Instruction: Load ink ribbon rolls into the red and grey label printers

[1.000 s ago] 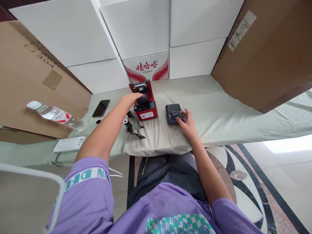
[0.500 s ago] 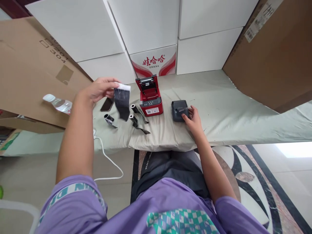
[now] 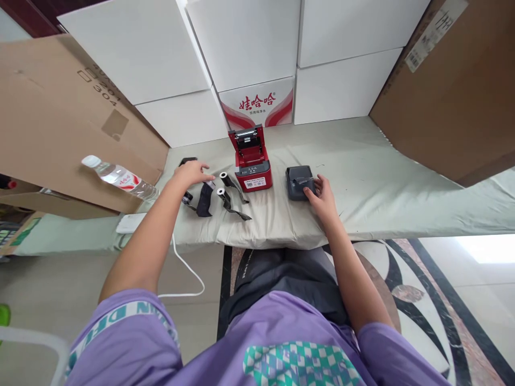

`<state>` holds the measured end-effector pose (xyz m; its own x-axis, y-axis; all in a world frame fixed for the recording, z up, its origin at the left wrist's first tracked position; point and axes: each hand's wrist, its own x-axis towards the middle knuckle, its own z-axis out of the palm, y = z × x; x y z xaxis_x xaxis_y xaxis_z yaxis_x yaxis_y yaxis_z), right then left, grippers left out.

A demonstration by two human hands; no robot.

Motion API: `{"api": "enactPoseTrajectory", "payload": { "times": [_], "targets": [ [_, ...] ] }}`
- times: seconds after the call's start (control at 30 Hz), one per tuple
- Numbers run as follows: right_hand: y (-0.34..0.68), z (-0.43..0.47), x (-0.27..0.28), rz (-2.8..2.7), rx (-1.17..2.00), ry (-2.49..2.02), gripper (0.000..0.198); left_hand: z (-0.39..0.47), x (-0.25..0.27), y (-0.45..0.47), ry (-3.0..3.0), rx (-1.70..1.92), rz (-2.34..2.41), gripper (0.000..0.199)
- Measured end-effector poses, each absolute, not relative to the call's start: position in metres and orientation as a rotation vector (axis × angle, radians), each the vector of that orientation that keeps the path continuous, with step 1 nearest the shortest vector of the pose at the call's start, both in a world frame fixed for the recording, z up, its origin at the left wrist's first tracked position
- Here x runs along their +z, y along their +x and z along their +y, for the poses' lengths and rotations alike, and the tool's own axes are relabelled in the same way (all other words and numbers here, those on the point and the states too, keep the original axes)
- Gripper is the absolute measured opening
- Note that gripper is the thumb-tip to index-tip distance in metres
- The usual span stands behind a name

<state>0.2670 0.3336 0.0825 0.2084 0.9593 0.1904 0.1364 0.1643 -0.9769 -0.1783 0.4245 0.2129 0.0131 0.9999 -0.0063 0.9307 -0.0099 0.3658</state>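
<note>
On the left side of the table, my left hand pinches the white top edge of a roll of black-faced paper, whose dark strip now rests on the cloth. Two small rolls with black tails, the upper roll and the lower roll, lie just to its right. Another dark roll is partly hidden beside my left wrist. My right hand is closed on the right side of a small black portable printer, thumb on top. Between my hands stands a red label printer with its lid raised.
A phone lies behind my left hand. A water bottle and a white power strip with its cable are at the left. White boxes line the back; large cardboard boxes stand left and right.
My left hand has come down and to the right, lowering the black paper from the air to the table beside the other rolls. My right hand stays on the portable printer.
</note>
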Motion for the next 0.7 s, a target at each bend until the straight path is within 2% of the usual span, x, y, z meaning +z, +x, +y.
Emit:
{"api": "enactPoseTrajectory", "payload": {
  "times": [0.1,0.27,0.37,0.53,0.7],
  "targets": [
    [0.268,0.334,0.081,-1.208,0.86,-1.253,0.088,0.425,0.218,-0.155,2.121,0.2,1.984,0.048],
    [0.268,0.333,0.083,-1.205,0.861,-1.258,0.086,0.422,0.207,-0.131,2.221,0.136,1.935,0.031],
    [0.268,0.331,0.085,-1.217,0.866,-1.26,0.085,0.418,0.208,-0.142,2.197,0.421,1.853,0.033],
    [0.267,0.331,0.086,-1.237,0.84,-1.281,0.084,0.407,0.223,-0.157,1.881,1.184,1.697,0.044],
    [0.268,0.333,0.081,-1.223,0.841,-1.268,0.083,0.402,0.235,-0.143,1.767,1.383,1.592,0.045]
  ]
}}
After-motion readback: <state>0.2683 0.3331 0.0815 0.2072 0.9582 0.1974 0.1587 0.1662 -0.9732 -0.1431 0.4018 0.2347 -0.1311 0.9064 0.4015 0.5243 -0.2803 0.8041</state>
